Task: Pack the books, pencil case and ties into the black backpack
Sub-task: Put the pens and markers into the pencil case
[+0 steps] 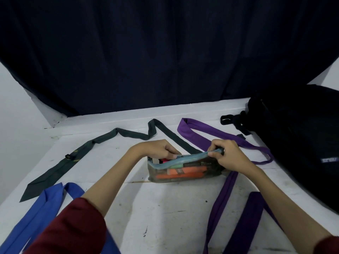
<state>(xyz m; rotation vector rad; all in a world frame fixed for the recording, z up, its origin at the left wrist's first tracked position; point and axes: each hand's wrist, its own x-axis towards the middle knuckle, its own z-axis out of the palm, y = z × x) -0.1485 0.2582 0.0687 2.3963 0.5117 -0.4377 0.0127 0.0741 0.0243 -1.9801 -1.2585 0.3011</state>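
a see-through mesh pencil case [180,170] with a pale blue zip band lies mid-counter [165,208], showing orange markers inside. the left hand [157,149] pinches its zip end; the right hand [227,154] grips the other end of the band. flat cloth ties, dark green [88,145], purple [216,134] and blue [49,204], lie around it. the black backpack [297,143] sits at the right edge, its white lettering unreadable.

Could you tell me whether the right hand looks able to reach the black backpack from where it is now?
Probably yes: the black backpack lies just right of the right hand with bare table between, but that hand is pinching the pencil case.
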